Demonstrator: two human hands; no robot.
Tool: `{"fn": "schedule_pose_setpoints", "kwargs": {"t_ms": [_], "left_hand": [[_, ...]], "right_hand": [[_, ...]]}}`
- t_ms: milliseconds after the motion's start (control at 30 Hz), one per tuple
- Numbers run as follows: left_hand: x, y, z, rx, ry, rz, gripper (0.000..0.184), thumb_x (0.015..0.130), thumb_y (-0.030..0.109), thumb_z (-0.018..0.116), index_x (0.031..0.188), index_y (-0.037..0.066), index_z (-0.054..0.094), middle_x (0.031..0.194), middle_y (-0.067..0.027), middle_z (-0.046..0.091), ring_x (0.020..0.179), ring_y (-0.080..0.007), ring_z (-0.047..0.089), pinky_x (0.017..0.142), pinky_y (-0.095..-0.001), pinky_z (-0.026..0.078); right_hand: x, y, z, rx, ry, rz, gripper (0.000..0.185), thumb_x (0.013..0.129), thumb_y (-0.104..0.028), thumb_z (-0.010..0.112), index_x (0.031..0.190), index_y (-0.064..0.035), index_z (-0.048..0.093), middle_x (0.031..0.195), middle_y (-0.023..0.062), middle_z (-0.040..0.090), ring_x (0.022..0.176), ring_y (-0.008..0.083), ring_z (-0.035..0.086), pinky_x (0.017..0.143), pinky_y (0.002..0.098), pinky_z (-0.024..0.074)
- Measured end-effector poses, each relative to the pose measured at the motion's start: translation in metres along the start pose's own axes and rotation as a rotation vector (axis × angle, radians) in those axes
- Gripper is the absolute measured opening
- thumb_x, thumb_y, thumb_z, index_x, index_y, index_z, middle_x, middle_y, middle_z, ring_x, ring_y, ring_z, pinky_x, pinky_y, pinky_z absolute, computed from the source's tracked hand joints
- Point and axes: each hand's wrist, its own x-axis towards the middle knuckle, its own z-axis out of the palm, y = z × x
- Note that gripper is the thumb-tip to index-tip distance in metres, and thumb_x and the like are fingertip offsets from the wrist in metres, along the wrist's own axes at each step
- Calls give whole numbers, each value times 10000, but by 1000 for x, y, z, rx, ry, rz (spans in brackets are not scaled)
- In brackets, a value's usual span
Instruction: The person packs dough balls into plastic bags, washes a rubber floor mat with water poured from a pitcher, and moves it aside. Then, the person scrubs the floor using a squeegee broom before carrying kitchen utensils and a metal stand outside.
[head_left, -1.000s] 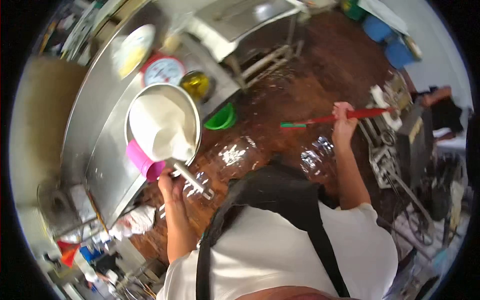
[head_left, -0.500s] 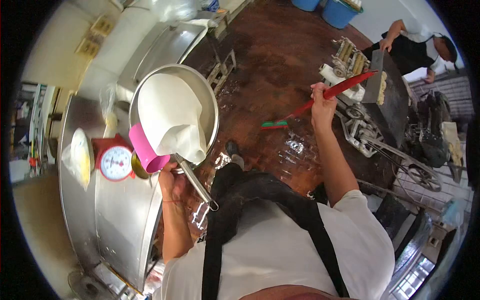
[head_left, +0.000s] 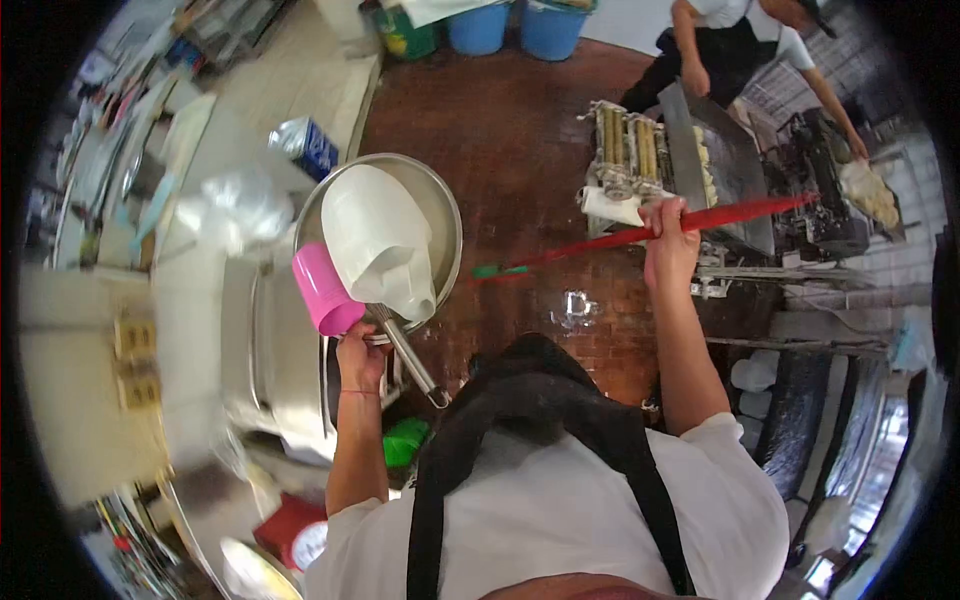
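Observation:
My left hand [head_left: 358, 364] grips the near rim of a large metal bowl [head_left: 452, 215]. Inside the bowl lie a big white plastic scoop or jug [head_left: 372, 225], a pink cup [head_left: 325, 290] tipped over the rim near my fingers, and a whisk [head_left: 412, 362] whose handle sticks out toward me. On the other side, my right hand [head_left: 671, 245] is closed around a long red pole [head_left: 610, 240]. Its far end carries a green strip [head_left: 498, 270] low over the floor; whether it touches is unclear. The lower part of my left hand's grip is hidden by the bowl.
Another person [head_left: 740, 45] stands at a roller machine [head_left: 635, 150] ahead right. Blue buckets [head_left: 550, 32] line the far end of the wet brown floor [head_left: 470, 120]. To my left are a metal appliance [head_left: 285, 340], a blue-and-silver package [head_left: 305, 148] and a red scale [head_left: 290, 530].
My view has swung right and forward; the scale and steel counter have slid back to the lower left. Both hands keep their holds on bowl and pole. The other person's arm reaches toward dough-like material.

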Motion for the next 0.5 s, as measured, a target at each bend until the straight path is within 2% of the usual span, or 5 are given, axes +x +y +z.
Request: {"fn": "schedule_pose_setpoints", "kwargs": {"t_ms": [167,333,367,433,500], "left_hand": [[102,40,98,-44,-104,-17,163,751,-19,545,874,85,571,911,-69,606,855,-281,621,727,-539,556],[157,75,193,-37,-189,-10,216,753,5,546,959,68,560,972,-101,609,887,-308,624,753,-517,554],[164,87,213,-32,-168,-1,209,753,10,548,955,65,560,975,-103,609,887,-308,625,757,-511,554],[204,104,222,2,-155,32,209,758,15,549,966,42,549,991,-126,600,900,-324,615,783,-534,551],[233,122,249,5,-86,45,235,772,15,538,1006,-1,532,1031,-170,585,938,-358,599,817,-599,547]], "right_hand": [[56,-2,12,59,78,-60,320,1019,-211,519,736,-92,427,663,-11,373,631,129,385,844,387,459],[154,47,36,64,118,3,183,956,-139,615,808,-88,520,703,-7,448,665,136,452,889,403,461],[177,57,45,86,62,-1,137,956,-129,612,851,-80,539,712,-1,474,671,138,460,877,391,457],[222,73,69,210,-23,-27,68,937,-106,644,902,-59,610,804,13,582,746,112,503,714,266,397],[264,85,94,168,-22,-21,66,942,-114,639,934,-62,599,830,3,570,772,106,500,737,265,402]]}}
